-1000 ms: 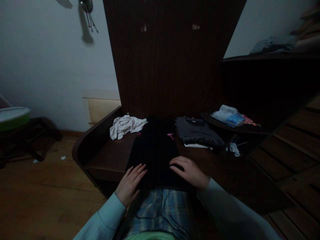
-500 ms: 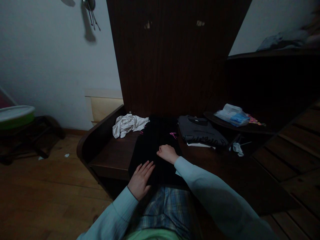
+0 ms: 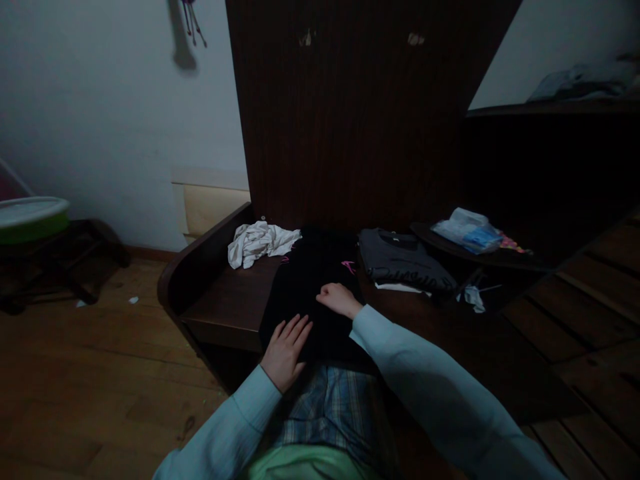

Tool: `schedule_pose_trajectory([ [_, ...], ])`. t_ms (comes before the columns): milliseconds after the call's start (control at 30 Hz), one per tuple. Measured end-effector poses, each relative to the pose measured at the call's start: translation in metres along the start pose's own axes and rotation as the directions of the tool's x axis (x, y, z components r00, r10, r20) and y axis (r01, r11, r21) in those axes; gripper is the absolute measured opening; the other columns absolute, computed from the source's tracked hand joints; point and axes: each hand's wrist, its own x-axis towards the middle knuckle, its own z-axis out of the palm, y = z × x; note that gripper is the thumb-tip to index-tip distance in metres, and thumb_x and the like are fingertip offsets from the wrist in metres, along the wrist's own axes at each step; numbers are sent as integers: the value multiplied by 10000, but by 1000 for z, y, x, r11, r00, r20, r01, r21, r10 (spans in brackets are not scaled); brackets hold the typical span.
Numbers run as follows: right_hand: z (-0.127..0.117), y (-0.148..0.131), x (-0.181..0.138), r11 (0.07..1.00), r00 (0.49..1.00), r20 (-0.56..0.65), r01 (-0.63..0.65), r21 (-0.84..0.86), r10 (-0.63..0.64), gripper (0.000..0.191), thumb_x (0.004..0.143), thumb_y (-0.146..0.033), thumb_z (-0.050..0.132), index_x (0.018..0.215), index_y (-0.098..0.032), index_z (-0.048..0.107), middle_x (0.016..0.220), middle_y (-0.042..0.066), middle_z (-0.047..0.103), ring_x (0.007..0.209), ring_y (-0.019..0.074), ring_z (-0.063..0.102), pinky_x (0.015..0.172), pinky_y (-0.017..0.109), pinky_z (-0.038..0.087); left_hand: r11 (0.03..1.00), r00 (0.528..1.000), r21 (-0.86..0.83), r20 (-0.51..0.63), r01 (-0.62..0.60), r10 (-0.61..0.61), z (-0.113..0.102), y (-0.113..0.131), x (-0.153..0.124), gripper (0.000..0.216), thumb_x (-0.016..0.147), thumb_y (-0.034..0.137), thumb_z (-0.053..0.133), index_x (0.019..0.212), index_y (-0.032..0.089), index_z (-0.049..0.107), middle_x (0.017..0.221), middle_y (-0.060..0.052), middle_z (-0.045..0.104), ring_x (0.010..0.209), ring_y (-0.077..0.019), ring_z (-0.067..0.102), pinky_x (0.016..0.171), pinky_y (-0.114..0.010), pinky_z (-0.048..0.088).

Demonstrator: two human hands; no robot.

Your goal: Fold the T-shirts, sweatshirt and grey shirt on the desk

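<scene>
A black garment (image 3: 300,293) with pink marks lies spread on the dark wooden bench, from the back panel to the front edge by my lap. On its near left part my left hand (image 3: 286,350) rests palm down, fingers stretched out. My right hand (image 3: 339,299) is on the middle of the same garment, its fingers curled in. What those fingers hold, if anything, is hidden against the black cloth. To the right sits a folded dark grey shirt (image 3: 400,257) with dark lettering. A crumpled white cloth (image 3: 260,243) lies at the back left.
The bench (image 3: 225,293) has a raised left side and a tall dark panel (image 3: 360,133) behind. A plastic packet (image 3: 467,230) sits on a small shelf at right. Far left, a green basin (image 3: 35,220) stands on a low stool (image 3: 75,257).
My view has shifted slightly, so everything sits a little differently in the frame. Both hands stay on the black garment in nearly the same places and poses.
</scene>
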Motion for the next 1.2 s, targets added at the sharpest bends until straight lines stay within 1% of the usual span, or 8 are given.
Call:
schedule_pose_trajectory([
  [167, 4, 1, -2, 997, 999, -7, 53, 48, -53, 189, 738, -294, 481, 700, -194, 637, 758, 24, 652, 719, 142, 576, 554, 213, 331, 1000, 1000, -11, 20, 6, -6, -2, 1, 1, 711, 661, 175, 517, 1334, 152, 290, 1398, -89, 316, 1287, -251, 230, 1028, -444, 187],
  [333, 0, 0, -12, 993, 992, -37, 119, -12, -120, 235, 786, -331, 447, 702, -209, 629, 745, 24, 652, 716, 151, 583, 562, 223, 333, 999, 999, -40, 37, 13, -11, -8, 3, 4, 791, 623, 147, 554, 1351, 161, 245, 1388, -105, 323, 1284, -258, 230, 1025, -444, 211],
  [467, -13, 3, -4, 993, 988, -95, 121, -11, -122, 256, 799, -372, 446, 704, -210, 620, 746, 33, 650, 721, 164, 586, 578, 232, 351, 996, 995, -52, 64, -67, 70, -9, 8, 7, 823, 600, 109, 590, 1341, 255, 260, 1435, -82, 216, 1300, -282, 173, 1012, -463, 228],
  [633, -26, 15, 30, 966, 974, -220, 105, 235, -53, 154, 770, -251, 498, 871, -183, 594, 806, 22, 644, 759, 134, 577, 665, 229, 394, 996, 992, -27, 89, -83, 85, -5, 16, 12, 757, 622, 102, 621, 1296, 299, 338, 1420, -70, 257, 1296, -301, 173, 1002, -500, 218],
  [800, -23, 21, 59, 857, 979, -204, 101, 506, 5, 361, 765, -224, 513, 1126, -194, 505, 871, 5, 638, 757, 108, 577, 694, 225, 428, 998, 998, -34, 35, -44, 45, 1, 19, 16, 609, 669, 103, 597, 1236, 254, 432, 1351, -82, 385, 1276, -289, 232, 993, -484, 248],
  [900, -21, 20, 70, 799, 990, -137, 53, 598, 36, 364, 777, -230, 507, 1137, -182, 512, 899, 25, 638, 743, 104, 581, 651, 209, 448, 998, 999, -52, 20, -44, 45, 4, 19, 17, 517, 713, 161, 580, 1210, 240, 461, 1332, -89, 411, 1265, -289, 263, 983, -482, 269],
  [1000, -21, 16, 79, 760, 991, -111, 11, 650, 81, 329, 787, -212, 490, 1111, -176, 541, 930, 42, 636, 712, 96, 584, 595, 188, 459, 996, 998, -56, 15, -63, 64, 5, 20, 16, 538, 707, 259, 607, 1220, 224, 449, 1349, -100, 387, 1270, -305, 250, 986, -487, 267],
  [1200, -18, 9, 91, 773, 985, -128, -7, 635, 113, 287, 793, -168, 445, 1033, -159, 603, 914, 54, 648, 630, 98, 578, 586, 213, 475, 997, 997, -38, 29, -71, 72, 4, 21, 16, 575, 699, 183, 586, 1249, 201, 420, 1369, -109, 360, 1278, -304, 243, 992, -470, 268],
])
